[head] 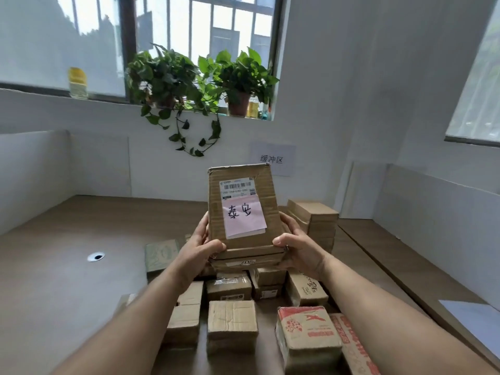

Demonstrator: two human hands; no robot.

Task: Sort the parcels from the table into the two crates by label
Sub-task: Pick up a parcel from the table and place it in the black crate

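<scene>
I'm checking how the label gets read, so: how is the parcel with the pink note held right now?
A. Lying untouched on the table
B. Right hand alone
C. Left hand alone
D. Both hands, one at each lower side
D: the left hand and right hand each grip a lower side of the raised parcel, pink note facing the camera.

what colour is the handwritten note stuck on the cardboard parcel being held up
Pale pink handwritten note with black characters, clearest in the head view.
</scene>
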